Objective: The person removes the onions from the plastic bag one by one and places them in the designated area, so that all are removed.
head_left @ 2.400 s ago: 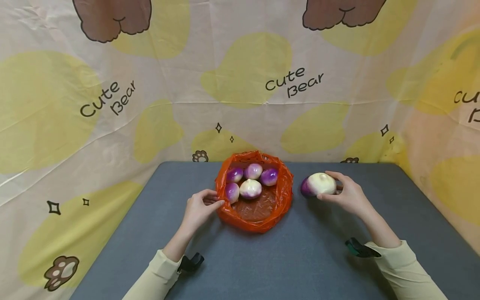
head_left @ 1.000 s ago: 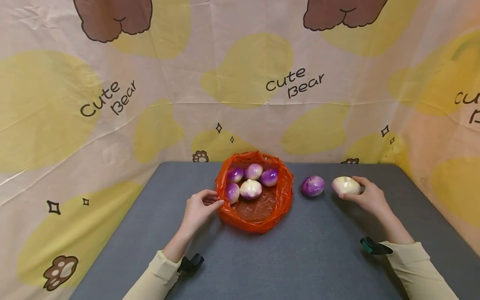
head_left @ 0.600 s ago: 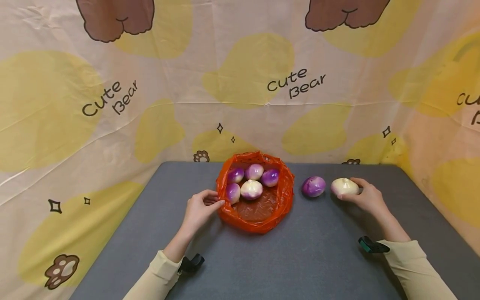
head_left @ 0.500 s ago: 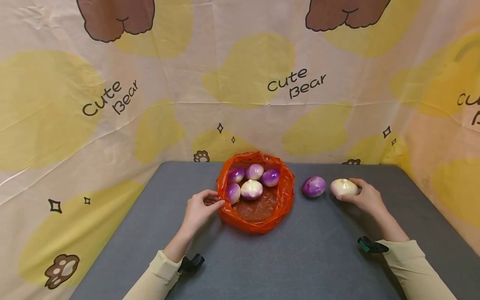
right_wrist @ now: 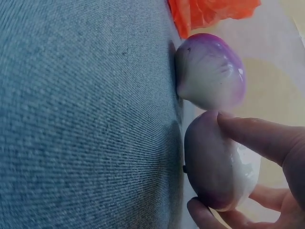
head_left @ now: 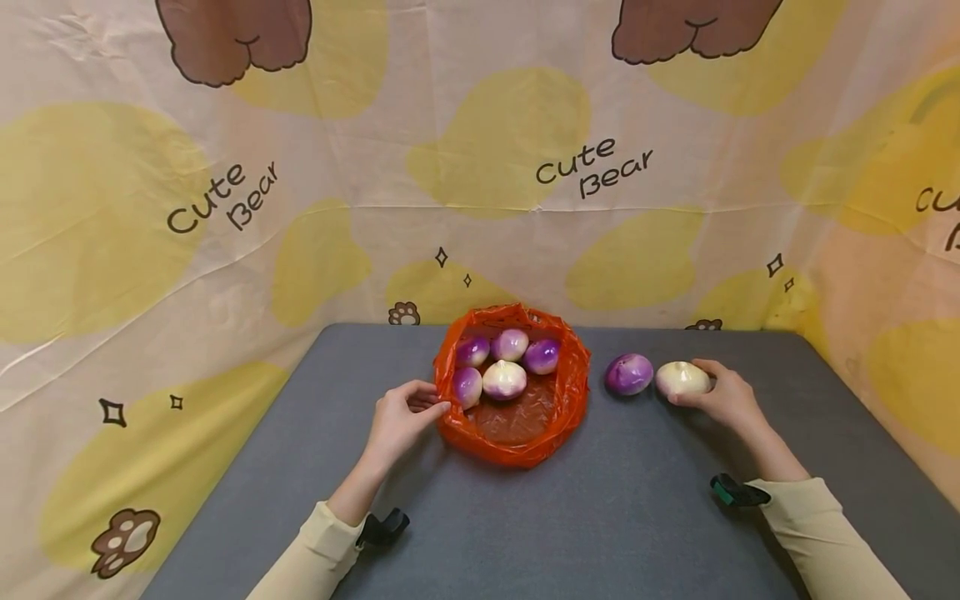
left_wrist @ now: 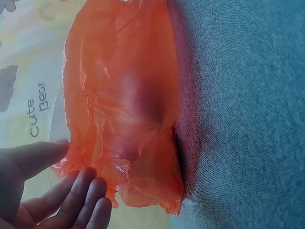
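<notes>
In the head view my right hand (head_left: 725, 396) grips a mostly white turnip (head_left: 682, 378) between thumb and fingers, just over the grey table. The right wrist view shows this turnip (right_wrist: 219, 167) close above the cloth. Left of it, a purple turnip (head_left: 629, 374) rests on the table. My left hand (head_left: 403, 419) pinches the left rim of an orange plastic bag (head_left: 517, 454), which stands with its mouth wide. In the left wrist view the thumb and curled fingers meet at the bag's edge (left_wrist: 78, 157). Several purple-and-white turnips (head_left: 504, 380) lie inside the bag, toward its back.
The grey table (head_left: 525, 533) ends at a cloth backdrop (head_left: 480, 167) printed with bears and yellow patches. Black wrist cameras (head_left: 384, 527) sit at both sleeve cuffs. The bag's right rim stands close to the loose purple turnip.
The right hand with the white turnip has gone right, away from in front of the purple turnip, then slightly back left toward it. The left hand and bag have stayed in place.
</notes>
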{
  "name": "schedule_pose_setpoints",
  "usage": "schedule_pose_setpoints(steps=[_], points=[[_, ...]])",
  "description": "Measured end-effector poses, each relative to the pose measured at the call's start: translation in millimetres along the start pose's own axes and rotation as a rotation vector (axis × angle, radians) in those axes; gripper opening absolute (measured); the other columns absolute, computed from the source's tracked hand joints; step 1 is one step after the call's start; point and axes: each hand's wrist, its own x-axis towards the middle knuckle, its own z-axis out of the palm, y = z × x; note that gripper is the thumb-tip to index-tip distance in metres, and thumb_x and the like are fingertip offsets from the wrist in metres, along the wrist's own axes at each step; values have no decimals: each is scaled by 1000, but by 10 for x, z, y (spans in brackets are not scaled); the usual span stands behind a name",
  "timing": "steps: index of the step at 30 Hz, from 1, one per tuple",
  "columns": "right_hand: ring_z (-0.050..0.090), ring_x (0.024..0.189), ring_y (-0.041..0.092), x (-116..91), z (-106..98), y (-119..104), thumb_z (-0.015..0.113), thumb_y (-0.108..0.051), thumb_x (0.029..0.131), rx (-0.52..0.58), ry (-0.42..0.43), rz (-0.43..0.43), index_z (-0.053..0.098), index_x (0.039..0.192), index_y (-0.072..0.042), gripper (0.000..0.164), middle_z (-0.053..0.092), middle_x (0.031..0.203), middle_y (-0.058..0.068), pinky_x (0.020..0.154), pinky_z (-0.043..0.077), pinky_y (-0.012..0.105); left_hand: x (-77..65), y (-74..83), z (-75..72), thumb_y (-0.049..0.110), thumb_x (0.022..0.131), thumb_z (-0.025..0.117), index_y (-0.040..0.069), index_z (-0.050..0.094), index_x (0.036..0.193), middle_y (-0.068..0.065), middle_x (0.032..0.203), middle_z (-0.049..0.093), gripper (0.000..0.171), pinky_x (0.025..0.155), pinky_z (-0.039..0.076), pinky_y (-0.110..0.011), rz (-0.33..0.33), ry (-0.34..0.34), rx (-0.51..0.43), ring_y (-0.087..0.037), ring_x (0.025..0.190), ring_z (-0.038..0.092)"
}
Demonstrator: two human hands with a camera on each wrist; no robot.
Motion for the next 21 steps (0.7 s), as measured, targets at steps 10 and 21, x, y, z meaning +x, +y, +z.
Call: schedule_pose_setpoints(steps=[10, 21], points=[[50, 107, 50, 8, 36, -17, 78, -33, 75, -10, 3, -18, 44, 132, 8, 78, 49, 125, 38, 83, 40, 57, 1, 4, -10, 24, 78, 78, 9, 70, 97, -5, 89, 70, 25, 74, 57, -29, -15, -3, 0, -16, 78, 66], [48, 109, 51, 0, 40, -21, 78, -32, 75, -4, -25, -18, 42, 133, 9, 79, 48, 126, 38, 85, 40, 58, -4, -9, -14, 25, 78, 78, 10, 70, 97, -5, 89, 70, 25, 75, 57, -30, -21, -4, -12, -16, 79, 66]])
